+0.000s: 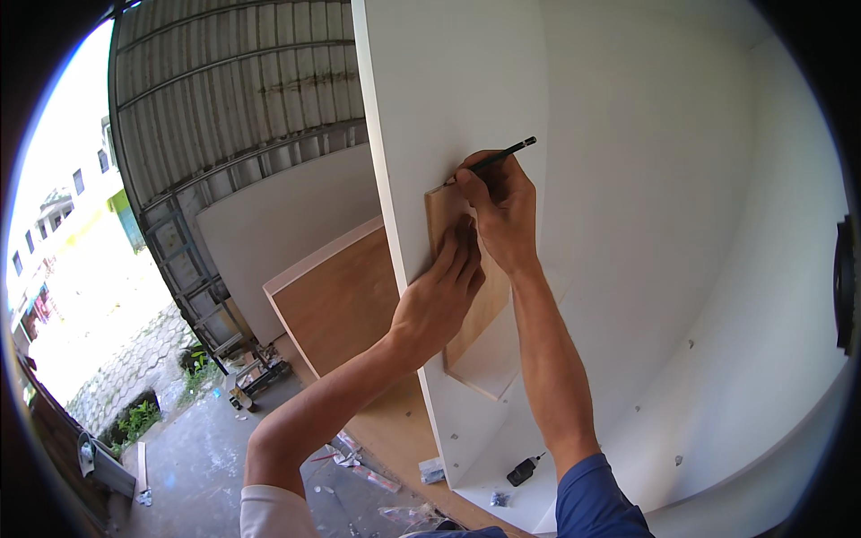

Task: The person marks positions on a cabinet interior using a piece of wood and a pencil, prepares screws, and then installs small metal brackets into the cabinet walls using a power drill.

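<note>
The left hand (439, 300), fingers stretched nearly flat, lies on a wooden piece (437, 213) set against the upright white panel (457, 81), seemingly to steady it. The right hand (504, 211) pinches a dark pencil (513, 151) by the piece's top end, likely to follow that edge; whether its tip touches is too small to tell.

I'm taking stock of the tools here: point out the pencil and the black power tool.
Pencil (504, 153): head view, on its exposed shaft.
Black power tool (520, 472): head view, on its body.
</note>
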The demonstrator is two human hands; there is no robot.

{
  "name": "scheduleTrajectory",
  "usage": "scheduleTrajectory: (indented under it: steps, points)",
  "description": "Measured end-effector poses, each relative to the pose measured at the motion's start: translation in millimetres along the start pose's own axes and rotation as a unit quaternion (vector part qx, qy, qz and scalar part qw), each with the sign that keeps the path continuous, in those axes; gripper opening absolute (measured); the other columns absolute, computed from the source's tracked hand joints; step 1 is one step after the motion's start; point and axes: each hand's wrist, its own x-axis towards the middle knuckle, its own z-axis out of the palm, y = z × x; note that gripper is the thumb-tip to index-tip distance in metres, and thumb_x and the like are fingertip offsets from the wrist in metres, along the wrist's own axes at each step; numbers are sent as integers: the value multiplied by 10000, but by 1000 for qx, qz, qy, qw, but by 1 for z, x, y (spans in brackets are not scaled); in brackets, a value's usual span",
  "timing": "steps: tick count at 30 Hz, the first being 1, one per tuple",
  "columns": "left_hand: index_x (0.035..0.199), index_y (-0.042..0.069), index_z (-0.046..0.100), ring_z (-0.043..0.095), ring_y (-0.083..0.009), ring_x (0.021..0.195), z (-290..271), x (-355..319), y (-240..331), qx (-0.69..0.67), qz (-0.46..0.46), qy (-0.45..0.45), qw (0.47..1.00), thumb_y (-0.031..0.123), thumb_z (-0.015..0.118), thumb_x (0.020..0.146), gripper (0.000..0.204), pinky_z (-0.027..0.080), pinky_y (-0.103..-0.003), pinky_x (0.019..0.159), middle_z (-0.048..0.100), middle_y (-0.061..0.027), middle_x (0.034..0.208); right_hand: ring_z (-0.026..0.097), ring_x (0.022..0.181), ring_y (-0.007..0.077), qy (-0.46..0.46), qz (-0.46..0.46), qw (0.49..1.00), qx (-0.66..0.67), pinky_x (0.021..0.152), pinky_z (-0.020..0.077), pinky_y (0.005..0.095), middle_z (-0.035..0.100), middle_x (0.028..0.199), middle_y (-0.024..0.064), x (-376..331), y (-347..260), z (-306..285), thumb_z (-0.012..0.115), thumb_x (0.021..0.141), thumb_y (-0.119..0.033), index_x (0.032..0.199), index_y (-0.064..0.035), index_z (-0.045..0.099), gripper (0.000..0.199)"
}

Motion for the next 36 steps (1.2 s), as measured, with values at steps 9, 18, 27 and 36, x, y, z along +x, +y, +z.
scheduleTrajectory:
  steps: [9, 18, 27, 36]
  points:
    - [1218, 61, 629, 490, -300, 1293, 4, -5, 0, 8, 7, -28, 1000, 323, 629, 854, 449, 246, -446, 1200, 590, -137, 1298, 595, 792, 109, -17, -14, 999, 42, 748, 485, 275, 649, 877, 41, -7, -4, 12, 649, 917, -68, 1009, -17, 608, 114]
    - [1345, 29, 551, 266, -371, 1449, -13, -1, -5, 28, 24, -105, 994, 439, 625, 813, 675, 160, -442, 1209, 408, -220, 1485, 570, 767, 145, 267, 28, 959, 94, 746, 468, 311, 629, 803, 54, -47, 4, -56, 483, 993, -210, 827, -31, 611, 275]
    - [1238, 71, 652, 315, -361, 1384, -21, 8, -26, 62, 111, -129, 983, 315, 674, 776, 523, 170, -484, 1156, 470, -164, 1406, 320, 488, 43, 351, 420, 835, -54, 410, 237, 231, 512, 771, -18, -229, 98, -104, 577, 965, -225, 955, -59, 614, 170]
    - [1201, 79, 673, 347, -392, 1354, -8, 45, -6, 76, 115, -147, 979, 449, 771, 693, 636, 240, -504, 1134, 511, -164, 1347, 255, 420, 34, 310, 360, 880, -3, 387, 185, 251, 355, 551, -79, -221, 109, -97, 654, 912, -142, 792, -64, 571, 166]
